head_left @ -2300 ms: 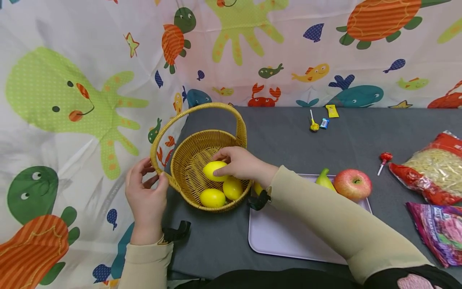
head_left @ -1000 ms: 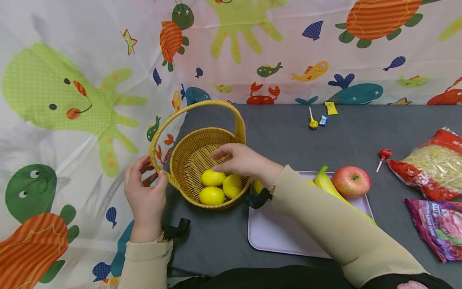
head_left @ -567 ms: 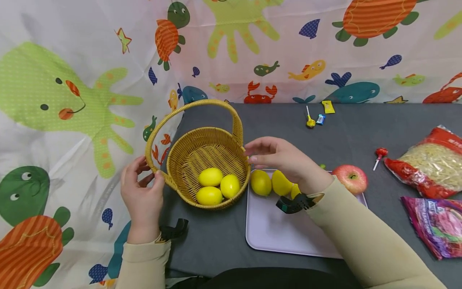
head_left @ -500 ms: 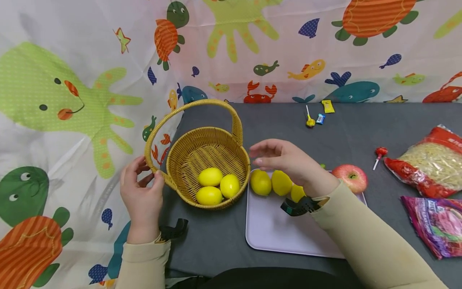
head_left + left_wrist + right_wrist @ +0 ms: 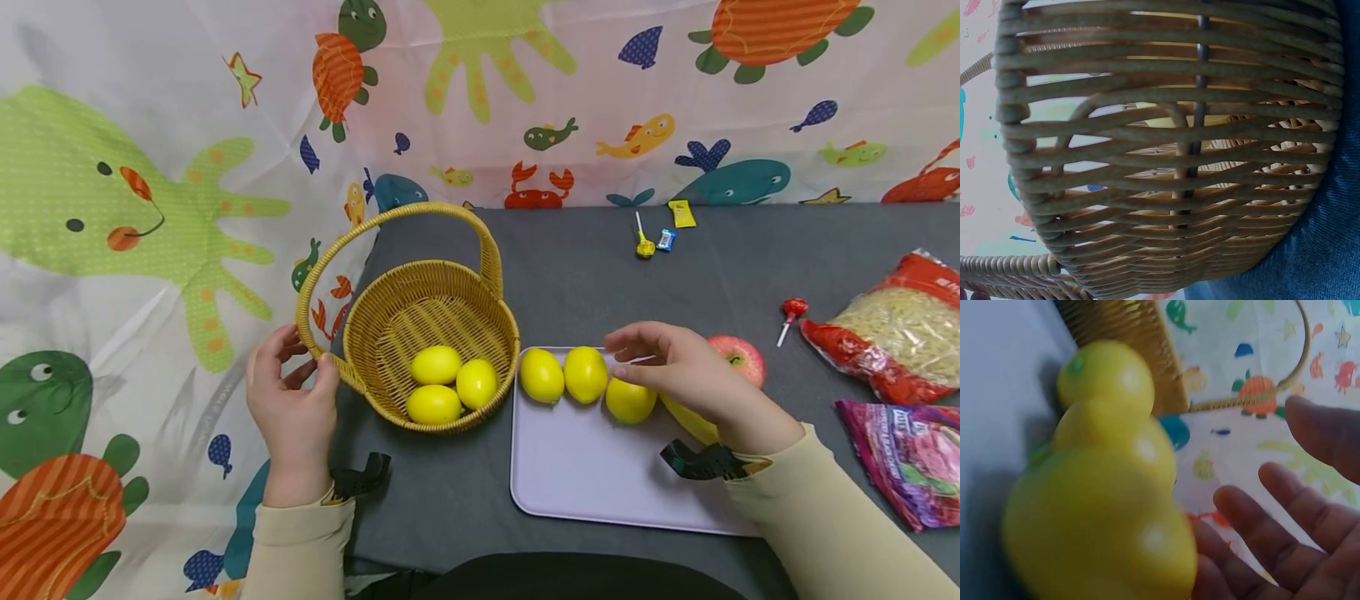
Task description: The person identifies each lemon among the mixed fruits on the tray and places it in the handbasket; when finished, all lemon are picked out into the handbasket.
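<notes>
A yellow wicker basket [image 5: 390, 333] stands tilted toward the camera, with three lemons [image 5: 437, 365] together at its near side. At the base of its tall handle [image 5: 315, 333], my left hand [image 5: 294, 408] grips with thumb and fingers. In the left wrist view the basket's woven wall [image 5: 1172, 156] fills most of the picture. Three more lemons [image 5: 585, 375] lie in a row at the back of a pale lilac tray [image 5: 592, 492]. My right hand [image 5: 682, 367], fingers apart and holding nothing, hovers by the rightmost lemon [image 5: 1104, 525]. It partly covers a banana [image 5: 690, 419] and an apple [image 5: 738, 357].
Toward the back lie a yellow lollipop [image 5: 644, 246], a blue wrapped sweet [image 5: 666, 240] and a yellow one [image 5: 682, 213]. A red lollipop [image 5: 792, 312], a red-and-clear bag [image 5: 900, 333] and a purple packet [image 5: 907, 462] lie at the right. A printed curtain [image 5: 187, 317] borders the left and back.
My right hand has let go of a lemon in the basket, leaving three there. It has moved right, out of the basket, to above the tray's lemons. My left hand keeps holding the handle.
</notes>
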Motion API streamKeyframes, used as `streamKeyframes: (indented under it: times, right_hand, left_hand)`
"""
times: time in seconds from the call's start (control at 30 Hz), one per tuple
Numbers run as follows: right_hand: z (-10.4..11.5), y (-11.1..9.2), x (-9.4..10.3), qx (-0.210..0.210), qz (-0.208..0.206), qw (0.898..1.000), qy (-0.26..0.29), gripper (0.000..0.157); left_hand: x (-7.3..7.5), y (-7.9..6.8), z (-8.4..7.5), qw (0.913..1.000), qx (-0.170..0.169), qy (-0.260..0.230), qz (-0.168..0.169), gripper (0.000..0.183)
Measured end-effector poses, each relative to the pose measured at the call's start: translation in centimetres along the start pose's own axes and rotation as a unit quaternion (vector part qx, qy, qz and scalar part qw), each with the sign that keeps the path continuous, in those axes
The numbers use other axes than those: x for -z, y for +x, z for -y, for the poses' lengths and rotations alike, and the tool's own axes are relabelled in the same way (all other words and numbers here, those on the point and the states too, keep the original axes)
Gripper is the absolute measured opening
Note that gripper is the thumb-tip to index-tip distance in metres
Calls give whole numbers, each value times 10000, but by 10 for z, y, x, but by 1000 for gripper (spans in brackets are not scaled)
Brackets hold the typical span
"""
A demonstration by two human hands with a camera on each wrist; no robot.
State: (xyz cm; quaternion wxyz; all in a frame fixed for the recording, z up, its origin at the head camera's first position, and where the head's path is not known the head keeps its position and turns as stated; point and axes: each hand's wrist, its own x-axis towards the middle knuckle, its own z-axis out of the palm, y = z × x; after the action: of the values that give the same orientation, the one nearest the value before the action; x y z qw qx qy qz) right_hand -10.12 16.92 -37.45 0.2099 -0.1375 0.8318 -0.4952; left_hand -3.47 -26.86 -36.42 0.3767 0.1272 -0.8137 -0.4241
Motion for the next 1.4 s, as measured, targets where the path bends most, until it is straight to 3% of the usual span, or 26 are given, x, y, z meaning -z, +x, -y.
streamKeyframes:
  times: [0.2, 0.33, 0.57, 0.77, 1.03, 1.23, 1.4]
  right_hand:
    - [-13, -8, 2, 90, -5, 9947, -1019, 48]
    - [-18, -7, -2, 425, 0, 9855, -1641, 44]
    - [-18, -2, -9, 948, 308, 9715, -2153, 34]
    - [-17, 1, -13, 1087, 757, 9629, -2349, 37]
    - [-20, 2, -14, 1015, 654, 9687, -2168, 35]
    - [-15, 0, -12, 1019, 489, 9852, -1291, 35]
    - [3, 10, -14, 879, 351, 9946, -430, 32]
  left_hand:
    - [1, 1, -2, 10000, 33, 57, -29, 52]
    - [1, 1, -4, 10000, 51, 39, -35, 51]
    - [0, 1, -2, 10000, 11, -19, -12, 52]
    - [-1, 2, -1, 10000, 43, -11, 17, 52]
    - [-1, 1, -2, 10000, 73, -22, 42, 52]
    - [0, 1, -2, 9999, 76, -29, 70, 52]
    - [0, 0, -1, 9999, 51, -83, 51, 53]
